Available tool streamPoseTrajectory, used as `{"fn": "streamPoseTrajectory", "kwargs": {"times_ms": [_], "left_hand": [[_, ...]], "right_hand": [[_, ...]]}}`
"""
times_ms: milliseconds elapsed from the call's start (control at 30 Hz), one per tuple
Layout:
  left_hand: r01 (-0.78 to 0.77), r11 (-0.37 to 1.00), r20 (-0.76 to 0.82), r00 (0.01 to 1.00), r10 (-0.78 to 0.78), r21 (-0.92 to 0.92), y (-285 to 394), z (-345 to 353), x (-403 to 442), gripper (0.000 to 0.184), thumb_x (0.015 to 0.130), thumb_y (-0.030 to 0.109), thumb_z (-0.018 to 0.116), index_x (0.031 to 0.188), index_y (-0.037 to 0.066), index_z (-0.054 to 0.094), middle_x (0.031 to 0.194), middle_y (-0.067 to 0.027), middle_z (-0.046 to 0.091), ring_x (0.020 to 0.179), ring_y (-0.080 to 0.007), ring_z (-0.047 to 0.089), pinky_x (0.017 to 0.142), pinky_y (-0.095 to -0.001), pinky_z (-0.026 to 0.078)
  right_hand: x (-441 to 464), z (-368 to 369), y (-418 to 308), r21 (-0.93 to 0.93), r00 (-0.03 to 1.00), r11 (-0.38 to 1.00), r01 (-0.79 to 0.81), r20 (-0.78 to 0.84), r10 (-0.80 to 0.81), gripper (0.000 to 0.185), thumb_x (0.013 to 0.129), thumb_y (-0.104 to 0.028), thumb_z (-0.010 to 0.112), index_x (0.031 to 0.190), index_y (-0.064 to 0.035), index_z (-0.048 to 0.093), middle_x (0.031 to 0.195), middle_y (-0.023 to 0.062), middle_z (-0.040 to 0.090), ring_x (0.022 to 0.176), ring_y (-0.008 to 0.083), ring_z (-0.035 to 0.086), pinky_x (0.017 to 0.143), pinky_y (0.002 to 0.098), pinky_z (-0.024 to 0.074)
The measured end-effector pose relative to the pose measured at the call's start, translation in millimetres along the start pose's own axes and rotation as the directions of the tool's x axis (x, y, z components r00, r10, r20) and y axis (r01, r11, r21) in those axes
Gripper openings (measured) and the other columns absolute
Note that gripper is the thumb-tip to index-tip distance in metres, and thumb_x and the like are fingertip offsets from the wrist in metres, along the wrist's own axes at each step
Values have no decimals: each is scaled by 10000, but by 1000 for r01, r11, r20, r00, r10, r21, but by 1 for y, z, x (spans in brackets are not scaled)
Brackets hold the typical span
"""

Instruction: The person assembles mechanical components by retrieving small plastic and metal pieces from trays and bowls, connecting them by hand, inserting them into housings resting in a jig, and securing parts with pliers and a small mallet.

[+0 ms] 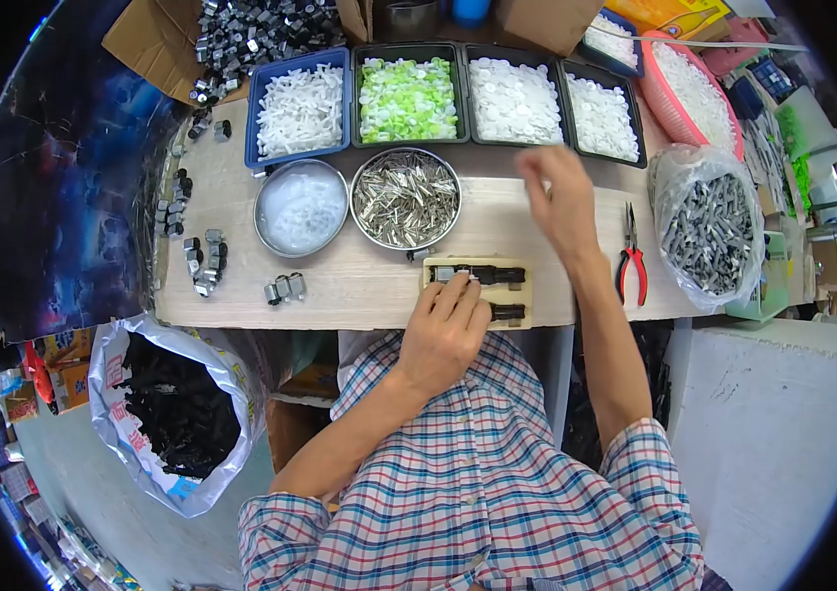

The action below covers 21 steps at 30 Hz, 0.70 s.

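Note:
A cream-coloured holder (526, 292) lies at the table's front edge with black plastic parts (507, 274) in its slots. My left hand (446, 330) rests over it, fingers stretched out and fingertips touching the parts and a small silvery piece; the thumb is hidden. Raised over the table, my right hand (561, 202) has thumb and index finger curled close together, just in front of the tray of white round pieces (517, 98). Whatever its fingers pinch, if anything, is too small to tell. A round bowl of metal pins (405, 197) stands behind the holder.
Trays of white pieces (302, 108) and green-white pieces (408, 98) line the back. A bowl of whitish substance (301, 207) stands left, near loose metal blocks (285, 288). Red-handled pliers (632, 266) and a bag of grey parts (709, 236) lie right. A bag of black parts (182, 409) sits lower left.

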<state>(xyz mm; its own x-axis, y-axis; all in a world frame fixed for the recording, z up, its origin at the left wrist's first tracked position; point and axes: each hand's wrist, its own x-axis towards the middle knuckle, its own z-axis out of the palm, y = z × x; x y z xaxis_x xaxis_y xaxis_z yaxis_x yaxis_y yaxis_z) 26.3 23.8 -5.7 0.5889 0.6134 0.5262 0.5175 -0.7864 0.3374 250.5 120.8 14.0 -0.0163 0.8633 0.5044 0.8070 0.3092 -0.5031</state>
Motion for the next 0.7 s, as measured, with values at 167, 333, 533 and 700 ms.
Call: {"fn": "streamPoseTrajectory", "kwargs": {"times_ms": [167,333,533,700], "left_hand": [[182,946,-41,979,-200,-269,0,-14,0,176,801,0,686,977,1,683,934,-148,659,888,-320,655,743,-402,518],[431,748,19,872,-489,-504,-1,-22,-3,97,900,-38,683,992,-9,695,897,-150,648,786,-316,647,663,-364,509],[547,576,132,784,-606,-607,2,-29,-3,126,937,-17,680,1051,-20,733,903,-108,690,765,-171,655,669,-315,502],[572,163,293,619,-729,-804,9,-19,-8,126,972,-13,653,1081,-39,709,933,-64,702,790,-98,658,701,-240,541]], "right_hand": [[48,15,44,-316,994,944,93,-30,-107,130,847,-35,706,967,-83,716,987,93,659,953,311,622,819,452,502],[62,15,52,-430,983,886,175,121,-135,105,847,-68,718,949,-90,710,976,76,650,972,296,624,841,433,502],[38,15,24,-247,955,944,218,-145,-258,103,851,-32,715,941,-62,675,965,96,664,932,311,627,819,429,499],[-69,5,-90,369,923,846,-384,141,358,49,1000,-26,613,1025,11,632,917,144,702,834,235,699,753,315,548]]}}
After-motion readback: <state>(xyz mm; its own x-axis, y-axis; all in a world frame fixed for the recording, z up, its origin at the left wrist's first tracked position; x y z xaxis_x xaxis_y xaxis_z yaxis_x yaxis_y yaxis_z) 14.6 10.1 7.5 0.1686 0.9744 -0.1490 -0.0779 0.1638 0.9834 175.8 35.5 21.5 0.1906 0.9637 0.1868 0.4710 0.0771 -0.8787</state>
